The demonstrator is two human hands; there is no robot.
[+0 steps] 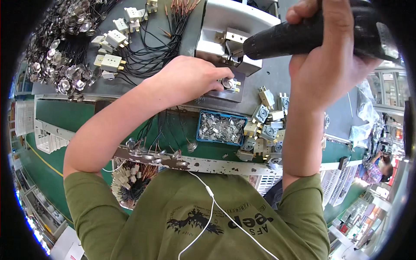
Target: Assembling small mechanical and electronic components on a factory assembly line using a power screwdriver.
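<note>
My left hand (pixel 186 78) reaches to the middle of the bench. Its thumb and fingers pinch a small switch-like part (pixel 229 84) with a round metal face and brass blade terminals, at a dark metal block (pixel 234 95). My fingers hide some of this part. At the upper right my right hand (pixel 318 73) is wrapped round a thick black tapered handle (pixel 281 41). The handle's narrow end lies beside a metal fixture (pixel 236 38) on a silver housing (pixel 212 32). Whether that end joins the fixture cannot be made out.
A blue tray (pixel 199 138) of small metal tabs sits near the bench's front. Right of it are piled several cream switch bodies (pixel 261 113). Cream blocks (pixel 112 63) on black wires (pixel 151 52) and round metal caps (pixel 65 71) fill the left. A distant person (pixel 375 173) is at right.
</note>
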